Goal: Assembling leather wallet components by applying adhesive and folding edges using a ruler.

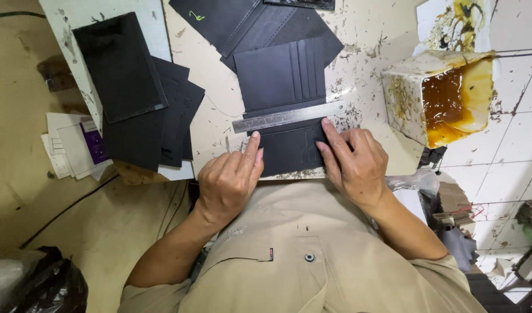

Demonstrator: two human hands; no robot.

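One black leather wallet panel (286,110) with card slots; our left hand (228,179) and right hand (355,162) press it flat, grasping nothing; steel ruler (289,116) across it, glue tub (442,95) and stacked black pieces (138,104) nearby.

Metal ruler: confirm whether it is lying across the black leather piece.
Yes, the metal ruler lies across the black leather piece.

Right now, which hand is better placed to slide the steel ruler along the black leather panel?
Probably the left hand: its fingertips touch the steel ruler at its left end. The right hand lies flat on the black leather panel, pinning it just below the ruler.
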